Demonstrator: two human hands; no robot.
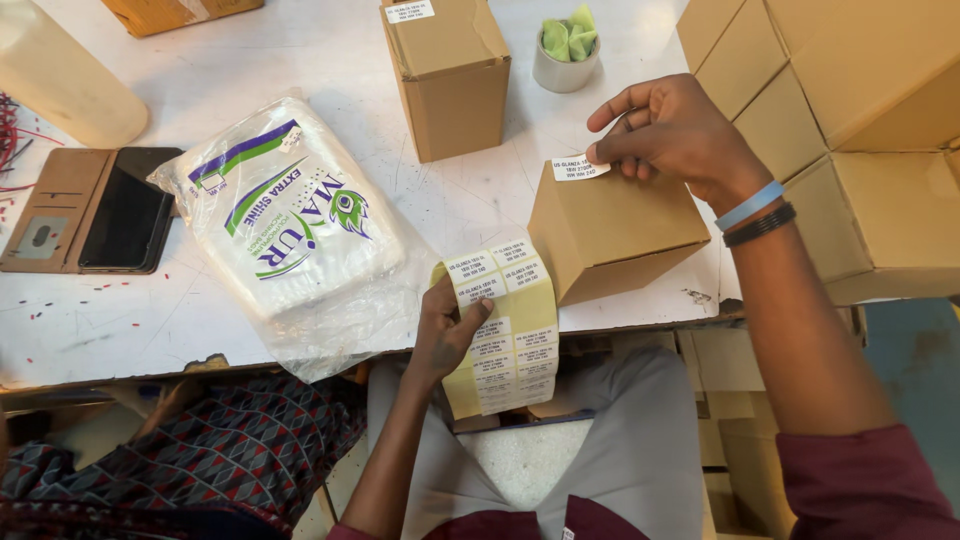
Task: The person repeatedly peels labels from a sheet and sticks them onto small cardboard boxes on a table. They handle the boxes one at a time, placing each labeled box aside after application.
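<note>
My right hand (672, 133) pinches a small white sticker label (580, 167) and holds it against the top rear edge of a small brown cardboard box (620, 232) at the table's front edge. My left hand (445, 328) grips a yellow-backed sheet of white labels (505, 330) just below the table edge, left of that box. A second, taller cardboard box (450, 75) with a white label on top stands behind, toward the middle of the table.
A clear plastic packet with printed bags (290, 225) lies left of my hands. A phone in a brown wallet case (95, 210) rests at far left. A small grey cup with green cloth (565, 55) stands behind. Stacked cardboard boxes (860, 130) fill the right side.
</note>
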